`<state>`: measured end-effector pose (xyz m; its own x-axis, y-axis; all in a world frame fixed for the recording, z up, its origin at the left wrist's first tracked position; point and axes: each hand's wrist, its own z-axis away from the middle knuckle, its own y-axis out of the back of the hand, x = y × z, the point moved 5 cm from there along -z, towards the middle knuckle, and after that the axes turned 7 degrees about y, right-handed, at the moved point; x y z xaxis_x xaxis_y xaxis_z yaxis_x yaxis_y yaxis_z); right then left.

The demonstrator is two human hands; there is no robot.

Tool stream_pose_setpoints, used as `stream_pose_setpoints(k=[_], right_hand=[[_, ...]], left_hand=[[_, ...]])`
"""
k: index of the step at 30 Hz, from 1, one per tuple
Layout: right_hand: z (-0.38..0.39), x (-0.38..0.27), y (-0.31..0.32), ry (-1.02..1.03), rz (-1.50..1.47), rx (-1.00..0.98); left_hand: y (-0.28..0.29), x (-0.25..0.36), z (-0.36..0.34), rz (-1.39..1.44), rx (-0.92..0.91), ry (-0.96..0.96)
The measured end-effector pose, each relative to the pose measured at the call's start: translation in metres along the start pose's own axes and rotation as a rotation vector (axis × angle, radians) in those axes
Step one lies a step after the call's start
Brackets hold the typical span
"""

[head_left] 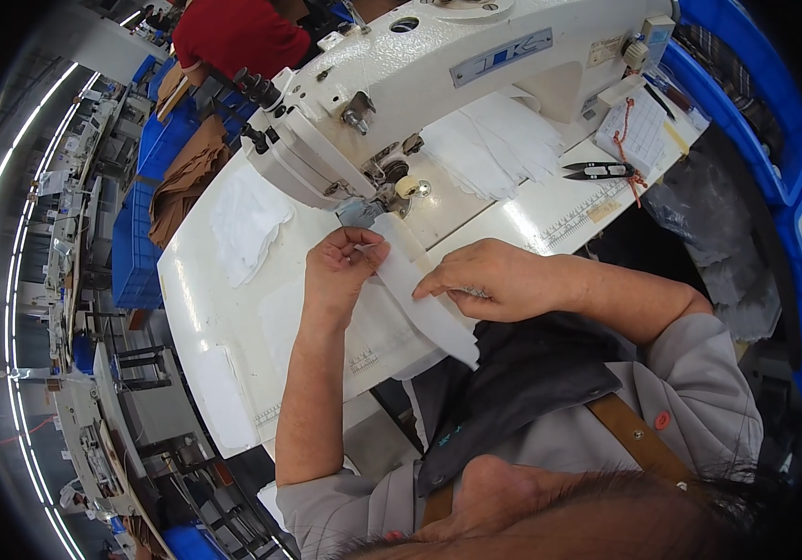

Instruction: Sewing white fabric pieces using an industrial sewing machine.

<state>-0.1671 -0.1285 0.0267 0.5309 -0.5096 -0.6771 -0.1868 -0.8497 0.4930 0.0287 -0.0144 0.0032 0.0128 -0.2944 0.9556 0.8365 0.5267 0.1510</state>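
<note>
A long white fabric strip (412, 271) lies slantwise over the near edge of the sewing table, its upper end by the needle area of a white sewing machine (476, 70). With thumb and fingertips closed, my left hand (337, 271) pinches the strip's left edge close to the presser foot. My right hand (499, 278) holds the opposite edge lower down, fingers bent and thumb tucked partly out of sight. The strip's pointed lower end hangs over the dark apron (513, 392) on my lap. Whether the strip is under the presser foot, I cannot tell.
White cut pieces lie in a fanned pile (494, 145) under the machine arm and another pile (247, 224) at the left. Black thread snips (597, 171) rest near a paper sheet (634, 131). Blue bins (737, 84) stand right; a person in red (238, 37) works beyond.
</note>
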Motion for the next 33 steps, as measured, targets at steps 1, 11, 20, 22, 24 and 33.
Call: stream_pose_setpoints(k=[1, 11, 20, 22, 24, 33], right_hand=[[-0.002, 0.004, -0.004, 0.001, -0.001, 0.000], [0.001, 0.023, -0.015, 0.104, 0.533, -0.001], [0.003, 0.020, -0.012, 0.097, 0.551, -0.003], [0.004, 0.021, -0.013, 0.097, 0.555, -0.009], [0.004, 0.020, -0.013, 0.114, 0.564, -0.001], [0.004, 0.019, -0.012, 0.091, 0.635, -0.021]], left_hand=[[0.000, 0.000, -0.005, -0.001, 0.001, 0.001], [-0.006, -0.006, -0.034, -0.422, 0.196, -0.150], [-0.005, -0.006, -0.036, -0.485, 0.199, -0.083], [-0.006, -0.005, -0.036, -0.513, 0.204, -0.094], [-0.006, -0.006, -0.037, -0.501, 0.197, -0.110], [-0.009, 0.001, -0.028, -0.515, 0.280, -0.215]])
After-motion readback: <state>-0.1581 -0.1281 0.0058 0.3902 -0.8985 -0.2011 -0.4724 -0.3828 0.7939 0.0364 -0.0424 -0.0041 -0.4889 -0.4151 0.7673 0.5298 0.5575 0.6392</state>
